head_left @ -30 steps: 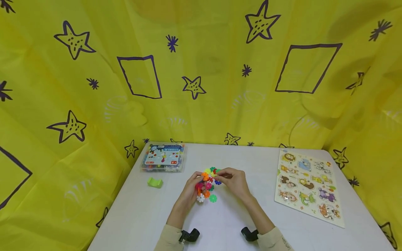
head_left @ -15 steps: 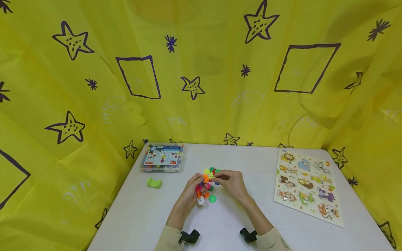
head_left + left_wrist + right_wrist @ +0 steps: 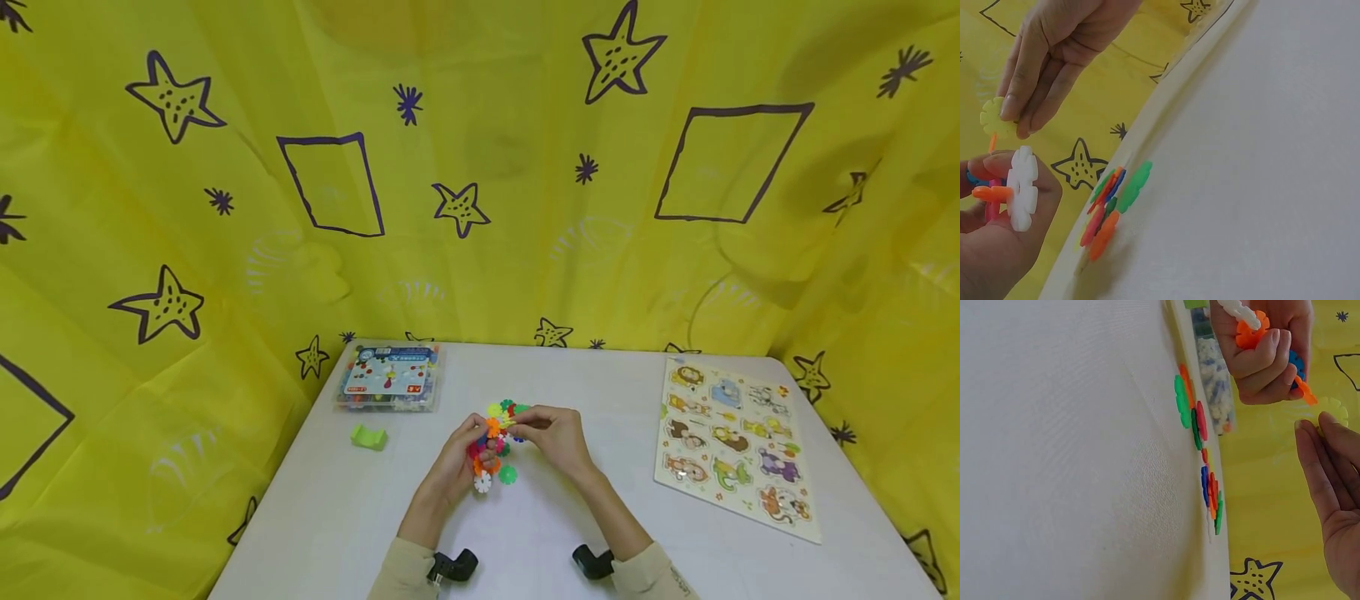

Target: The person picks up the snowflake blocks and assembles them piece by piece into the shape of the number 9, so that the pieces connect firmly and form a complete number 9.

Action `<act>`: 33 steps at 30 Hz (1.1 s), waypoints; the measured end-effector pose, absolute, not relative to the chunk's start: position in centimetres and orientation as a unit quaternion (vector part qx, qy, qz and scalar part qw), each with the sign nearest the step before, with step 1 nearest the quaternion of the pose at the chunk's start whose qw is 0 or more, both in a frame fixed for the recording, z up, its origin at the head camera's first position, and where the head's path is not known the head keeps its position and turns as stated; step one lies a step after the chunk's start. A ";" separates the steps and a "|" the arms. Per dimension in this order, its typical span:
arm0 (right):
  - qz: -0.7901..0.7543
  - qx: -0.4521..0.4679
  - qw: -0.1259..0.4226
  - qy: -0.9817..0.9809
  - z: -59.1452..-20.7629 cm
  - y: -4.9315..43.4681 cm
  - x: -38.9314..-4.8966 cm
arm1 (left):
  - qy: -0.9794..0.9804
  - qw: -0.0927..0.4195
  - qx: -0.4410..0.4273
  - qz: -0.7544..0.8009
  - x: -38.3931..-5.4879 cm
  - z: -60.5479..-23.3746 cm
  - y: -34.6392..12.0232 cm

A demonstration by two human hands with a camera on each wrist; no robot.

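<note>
Fingers (image 3: 1027, 78) together, right hand (image 3: 553, 435) pinches yellow notched disc (image 3: 991, 117)

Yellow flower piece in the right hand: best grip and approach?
I'd pinch the yellow flower piece by its right rim, coming from the person's right, across its flat faces. It is a thin disc, and the orange piece jutting from the left hand sits close on its left, so that edge should stay free.

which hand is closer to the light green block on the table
Left. The left hand is right of the light green block, not touching it; the right hand is farther right, past the left hand.
</note>
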State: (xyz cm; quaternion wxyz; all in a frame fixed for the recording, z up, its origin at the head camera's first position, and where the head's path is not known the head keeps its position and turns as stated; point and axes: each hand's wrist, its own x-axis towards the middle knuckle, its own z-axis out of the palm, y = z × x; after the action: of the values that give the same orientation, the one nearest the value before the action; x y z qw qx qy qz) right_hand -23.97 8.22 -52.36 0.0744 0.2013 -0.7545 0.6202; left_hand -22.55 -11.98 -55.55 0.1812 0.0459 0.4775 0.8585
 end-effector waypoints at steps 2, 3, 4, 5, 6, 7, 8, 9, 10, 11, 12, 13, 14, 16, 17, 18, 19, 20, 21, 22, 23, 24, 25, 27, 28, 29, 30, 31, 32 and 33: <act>0.622 0.198 0.073 -0.754 -53.2 8.2 -24.4 | 0.477 0.186 0.047 0.858 -22.5 -55.6 -12.1; 0.623 0.201 0.075 -0.752 -53.4 8.2 -24.5 | 0.478 0.187 0.049 0.857 -22.5 -55.6 -12.1; 0.624 0.203 0.076 -0.750 -53.5 8.3 -24.6 | 0.479 0.188 0.051 0.856 -22.5 -55.6 -12.1; 0.626 0.206 0.078 -0.748 -53.6 8.3 -24.6 | 0.479 0.189 0.054 0.856 -22.5 -55.5 -12.1; 0.626 0.207 0.080 -0.747 -53.6 8.3 -24.6 | 0.479 0.191 0.056 0.855 -22.5 -55.5 -12.1; 0.628 0.207 0.082 -0.746 -53.6 8.3 -24.6 | 0.478 0.192 0.058 0.855 -22.5 -55.5 -12.0; 0.629 0.208 0.085 -0.744 -53.7 8.3 -24.6 | 0.477 0.194 0.061 0.855 -22.5 -55.5 -12.0; 0.630 0.210 0.087 -0.743 -53.7 8.2 -24.6 | 0.477 0.195 0.063 0.855 -22.5 -55.4 -12.0; 0.630 0.211 0.089 -0.742 -53.7 8.2 -24.6 | 0.476 0.196 0.066 0.855 -22.5 -55.4 -12.0; 0.630 0.212 0.091 -0.741 -53.7 8.1 -24.5 | 0.476 0.196 0.066 0.855 -22.5 -55.5 -12.0; 0.630 0.215 0.091 -0.741 -53.7 8.0 -24.5 | 0.477 0.194 0.066 0.855 -22.4 -55.5 -12.1; 0.629 0.217 0.092 -0.741 -53.8 7.9 -24.4 | 0.479 0.192 0.065 0.854 -22.4 -55.5 -12.1; 0.628 0.219 0.092 -0.741 -53.8 7.8 -24.4 | 0.482 0.191 0.064 0.853 -22.4 -55.5 -12.2; 0.628 0.221 0.091 -0.741 -53.9 7.7 -24.4 | 0.490 0.187 0.062 0.849 -22.4 -55.5 -12.3; 0.628 0.219 0.091 -0.741 -53.9 7.6 -24.4 | 0.497 0.183 0.062 0.846 -22.4 -55.6 -12.3; 0.629 0.217 0.091 -0.741 -53.9 7.6 -24.4 | 0.506 0.179 0.061 0.841 -22.4 -55.5 -12.3; 0.630 0.213 0.091 -0.742 -53.9 7.5 -24.3 | 0.515 0.175 0.059 0.837 -22.4 -55.5 -12.3; 0.629 0.208 0.090 -0.744 -54.0 7.5 -24.3 | 0.526 0.171 0.057 0.831 -22.4 -55.5 -12.3; 0.626 0.204 0.089 -0.748 -53.9 7.5 -24.3 | 0.535 0.164 0.052 0.827 -22.4 -55.4 -12.2; 0.619 0.199 0.089 -0.754 -53.9 7.5 -24.3 | 0.542 0.157 0.047 0.824 -22.4 -55.4 -12.2; 0.609 0.194 0.087 -0.764 -53.9 7.6 -24.3 | 0.548 0.149 0.039 0.822 -22.5 -55.5 -12.2; 0.594 0.187 0.079 -0.778 -53.8 7.6 -24.4 | 0.553 0.141 0.031 0.820 -22.6 -55.5 -12.2; 0.576 0.182 0.067 -0.794 -53.8 7.7 -24.4 | 0.553 0.135 0.024 0.822 -22.7 -55.6 -12.2; 0.533 0.181 0.029 -0.826 -53.9 7.8 -24.3 | 0.550 0.123 0.016 0.826 -22.8 -55.7 -12.3; 0.507 0.183 0.007 -0.842 -53.9 7.9 -24.3 | 0.548 0.119 0.012 0.828 -22.9 -55.8 -12.3; 0.483 0.188 -0.018 -0.855 -54.1 7.9 -24.2 | 0.547 0.118 0.011 0.829 -23.0 -55.8 -12.4; 0.461 0.194 -0.042 -0.865 -54.2 8.0 -24.2 | 0.544 0.117 0.010 0.831 -23.0 -55.8 -12.4; 0.442 0.205 -0.058 -0.871 -54.4 8.0 -24.1 | 0.541 0.117 0.009 0.832 -23.0 -55.8 -12.5; 0.426 0.217 -0.069 -0.876 -54.6 8.0 -24.0 | 0.539 0.118 0.006 0.834 -23.0 -55.8 -12.5; 0.412 0.228 -0.073 -0.879 -54.8 7.9 -24.0 | 0.537 0.119 0.004 0.835 -23.0 -55.8 -12.6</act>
State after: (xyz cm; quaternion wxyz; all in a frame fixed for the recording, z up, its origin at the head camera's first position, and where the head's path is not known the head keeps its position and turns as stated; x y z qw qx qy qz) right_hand -23.97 7.93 -54.79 -0.0735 0.2276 -0.8795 0.4115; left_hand -23.03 -12.56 -55.83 0.1190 0.0038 0.5366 0.8354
